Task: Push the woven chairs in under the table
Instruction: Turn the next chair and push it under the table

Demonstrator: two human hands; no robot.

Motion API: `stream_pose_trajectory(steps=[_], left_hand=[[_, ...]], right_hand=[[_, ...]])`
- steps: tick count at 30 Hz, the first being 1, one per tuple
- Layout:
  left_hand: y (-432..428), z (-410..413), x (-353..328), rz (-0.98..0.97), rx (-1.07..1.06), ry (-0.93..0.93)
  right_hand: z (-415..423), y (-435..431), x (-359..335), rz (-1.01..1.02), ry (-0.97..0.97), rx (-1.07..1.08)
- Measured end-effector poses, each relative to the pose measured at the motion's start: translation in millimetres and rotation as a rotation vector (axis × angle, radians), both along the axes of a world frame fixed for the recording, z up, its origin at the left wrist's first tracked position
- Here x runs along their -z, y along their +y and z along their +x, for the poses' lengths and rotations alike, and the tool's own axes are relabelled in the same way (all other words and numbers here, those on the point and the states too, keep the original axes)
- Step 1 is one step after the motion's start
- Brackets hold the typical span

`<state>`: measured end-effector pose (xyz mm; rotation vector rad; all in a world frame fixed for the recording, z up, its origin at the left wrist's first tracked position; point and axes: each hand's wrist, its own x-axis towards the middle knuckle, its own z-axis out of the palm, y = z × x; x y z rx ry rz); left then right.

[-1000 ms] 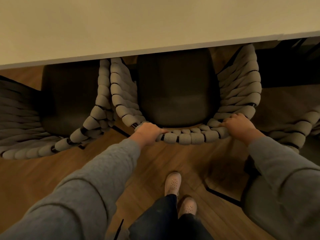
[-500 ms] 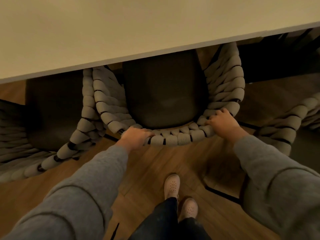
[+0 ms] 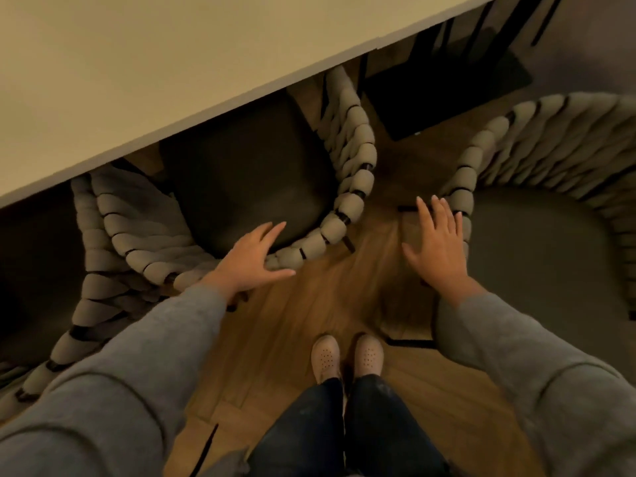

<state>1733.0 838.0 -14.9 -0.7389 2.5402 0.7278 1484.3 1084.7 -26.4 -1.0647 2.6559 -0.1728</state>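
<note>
Gripped nothing with left hand (image 3: 249,261): fingers straight, spread over back rim of middle woven chair (image 3: 358,187) at 11 o'clock, contact unclear; seat tucked partly under table (image 3: 172,63). Held right hand (image 3: 438,246) flat and empty too, just beside rim of right woven chair (image 3: 464,173) at 2 o'clock, out from table.

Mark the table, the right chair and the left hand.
table (image 3: 172,63), head view, bare top.
right chair (image 3: 550,270), head view, dark seat.
left hand (image 3: 252,259), head view, back of the hand.
</note>
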Motion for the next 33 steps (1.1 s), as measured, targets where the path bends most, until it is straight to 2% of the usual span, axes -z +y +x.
stream_pose_trajectory(steps=[3,8,13,18,21,24,30,33], left_hand=[[27.8,-52.0,-13.6,-0.108,0.083,0.143],[60.7,-136.7,-25.9,-0.226,0.326,0.236],[79.9,-226.5,-22.9,-0.345,0.661,0.193],[79.6,-315.5,-7.7,-0.464,0.96,0.15],[81.6,-349.4,2.6,-0.494,1.116,0.107],[84.3,-373.2,5.1,-0.533,1.261,0.094],[104.7,-402.6,15.1,-0.595,1.459,0.176],[125.2,-411.8,19.8,-0.63,1.62,0.209]], right_hand=[[-14.7,35.3,-5.1,-0.032,-0.053,0.159],[-39.4,63.9,-5.9,-0.076,-0.166,0.399],[-74.0,35.8,3.2,-0.083,-0.338,0.593],[-110.3,-11.1,25.9,-0.195,-0.67,0.856],[-121.8,-23.4,42.1,-0.162,-0.587,0.982],[-124.1,-27.7,45.5,-0.109,-0.468,0.974],[-101.0,-0.1,37.2,-0.139,-0.459,0.96],[-77.4,37.1,35.1,-0.079,-0.498,0.941]])
